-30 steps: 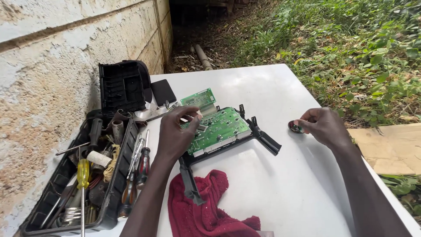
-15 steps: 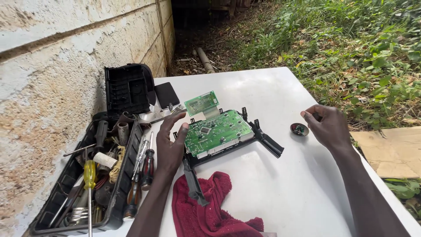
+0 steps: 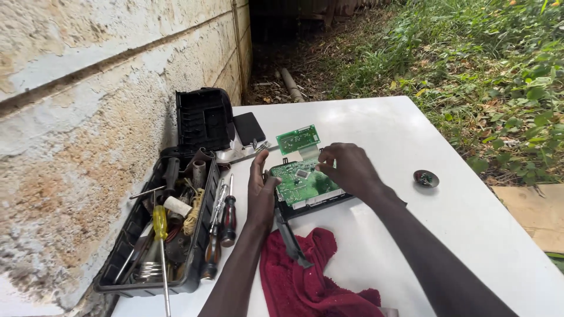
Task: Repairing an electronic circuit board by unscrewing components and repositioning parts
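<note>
Right hand (image 3: 351,170) over circuit board (image 3: 302,183); grip perhaps hidden

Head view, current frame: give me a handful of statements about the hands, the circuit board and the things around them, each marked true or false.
1. Both hands are at the large green circuit board. True: the left hand is at its left edge, the right hand over its upper right.
2. The small round dish is in the right hand. False: it lies alone on the white table, right of that hand.
3. A red cloth lies below the board. True.
4. The yellow-handled screwdriver lies on the cloth. False: it rests in the open black toolbox at the left.
5. A smaller green board lies beyond the large one. True.
</note>
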